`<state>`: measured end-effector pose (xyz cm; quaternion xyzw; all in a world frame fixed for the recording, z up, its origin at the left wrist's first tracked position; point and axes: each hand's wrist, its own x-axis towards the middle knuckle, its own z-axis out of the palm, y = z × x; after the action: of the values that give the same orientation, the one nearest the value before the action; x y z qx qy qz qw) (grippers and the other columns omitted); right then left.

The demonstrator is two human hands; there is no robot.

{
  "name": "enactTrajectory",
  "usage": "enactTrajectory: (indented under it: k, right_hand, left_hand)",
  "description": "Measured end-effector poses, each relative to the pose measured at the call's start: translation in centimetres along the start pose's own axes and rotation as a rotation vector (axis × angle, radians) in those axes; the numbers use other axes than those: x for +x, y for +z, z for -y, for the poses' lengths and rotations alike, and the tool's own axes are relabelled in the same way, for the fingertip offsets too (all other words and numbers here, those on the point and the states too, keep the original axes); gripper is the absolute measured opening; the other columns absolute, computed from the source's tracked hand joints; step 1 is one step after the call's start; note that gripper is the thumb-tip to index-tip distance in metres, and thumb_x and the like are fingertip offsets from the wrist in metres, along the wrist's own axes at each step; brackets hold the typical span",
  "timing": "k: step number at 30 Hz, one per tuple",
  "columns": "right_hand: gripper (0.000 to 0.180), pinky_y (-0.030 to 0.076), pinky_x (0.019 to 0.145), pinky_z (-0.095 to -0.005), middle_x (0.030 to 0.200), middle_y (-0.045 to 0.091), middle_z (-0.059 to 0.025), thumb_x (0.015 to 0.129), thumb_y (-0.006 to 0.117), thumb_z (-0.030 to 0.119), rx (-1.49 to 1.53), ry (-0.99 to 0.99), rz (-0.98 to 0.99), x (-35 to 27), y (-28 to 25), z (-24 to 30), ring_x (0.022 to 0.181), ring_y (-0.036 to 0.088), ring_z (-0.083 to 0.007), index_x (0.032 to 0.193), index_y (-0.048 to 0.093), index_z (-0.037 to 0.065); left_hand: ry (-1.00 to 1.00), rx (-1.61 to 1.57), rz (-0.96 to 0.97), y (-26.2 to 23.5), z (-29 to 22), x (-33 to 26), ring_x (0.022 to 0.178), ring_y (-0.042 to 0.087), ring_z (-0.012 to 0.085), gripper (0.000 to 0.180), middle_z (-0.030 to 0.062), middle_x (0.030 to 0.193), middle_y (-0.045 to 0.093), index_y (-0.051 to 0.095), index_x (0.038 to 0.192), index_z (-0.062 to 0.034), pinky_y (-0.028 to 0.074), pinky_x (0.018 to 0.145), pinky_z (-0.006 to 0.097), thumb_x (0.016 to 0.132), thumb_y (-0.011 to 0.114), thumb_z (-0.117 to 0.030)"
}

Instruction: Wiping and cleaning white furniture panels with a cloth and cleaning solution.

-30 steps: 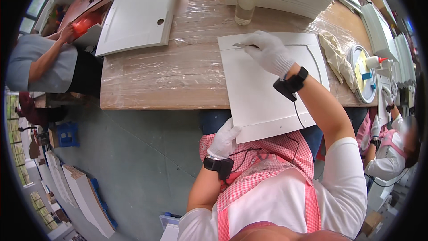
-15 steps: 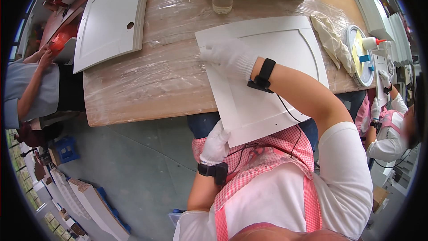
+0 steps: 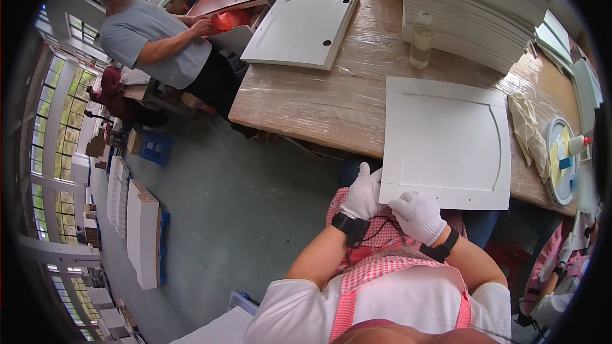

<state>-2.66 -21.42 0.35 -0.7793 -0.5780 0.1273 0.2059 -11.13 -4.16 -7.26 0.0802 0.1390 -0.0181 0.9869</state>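
Gloves cover both hands, and both grasp the near edge of a white cabinet door panel (image 3: 446,143), which lies flat on the desk (image 3: 319,99) with that edge jutting out past the desk's front rim, over the person's lap. The left hand (image 3: 363,194) clasps the panel's near left corner, fingers curled up against its side. The right hand (image 3: 417,216) grips the near edge just to the right of that corner, fingers bent over the rim. Each wrist carries a black band.

Beyond the panel, toward the far side of the desk, stands a clear plastic bottle (image 3: 421,41), and behind it rises a tall stack of white panels (image 3: 478,6). Left of the bottle lies another white door (image 3: 306,28) with a round hole near its edge. Right of the held panel lies a crumpled pale cloth (image 3: 528,130), and further right a round plate (image 3: 561,162) with a small glue bottle (image 3: 577,145) on it. Well to the left of the panel, past the desk's end, a person in a grey shirt (image 3: 153,38) stands holding something red.
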Motion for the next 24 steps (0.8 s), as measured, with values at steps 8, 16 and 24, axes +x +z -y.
enactTrajectory:
  k: [8, 16, 24]
  right_hand:
    - [0.012, 0.053, 0.068, -0.0442, 0.084, 0.066, -0.0121, 0.086, 0.072, 0.009, -0.03, 0.437, -0.504, -8.4, -0.6, -4.2, 0.08, 0.066, -0.0343, 0.098, 0.071, 0.01]
    - [0.018, 0.054, 0.082, -0.035, 0.099, 0.073, -0.0137, 0.096, 0.064, 0.007, 0.0, 1.064, -0.943, -20.2, -4.8, -14.1, 0.089, 0.07, -0.0237, 0.111, 0.072, 0.001]
    - [0.012, 0.056, 0.069, -0.043, 0.09, 0.069, -0.0108, 0.091, 0.068, 0.016, 0.013, 0.676, -0.564, -9.6, -1.6, -7.3, 0.082, 0.07, -0.0346, 0.101, 0.073, 0.015]
  left_hand:
    - [0.23, 0.725, -0.353, 0.9, 2.2, 1.0, 0.109, 0.067, 0.0212, 0.037, 0.0109, 0.123, 0.067, 0.056, 0.133, 0.003, 0.056, 0.094, 0.036, 0.105, 0.059, -0.021]
    - [0.373, 0.701, -0.45, 0.7, 2.8, 1.5, 0.093, 0.067, 0.0146, 0.031, 0.0057, 0.107, 0.071, 0.065, 0.121, 0.0004, 0.054, 0.085, 0.031, 0.103, 0.064, -0.025]
    - [0.441, 0.816, -0.579, -0.6, -3.1, -1.1, 0.095, 0.072, 0.025, 0.037, 0.0124, 0.113, 0.07, 0.06, 0.127, 0.0013, 0.064, 0.078, 0.04, 0.103, 0.062, -0.027]
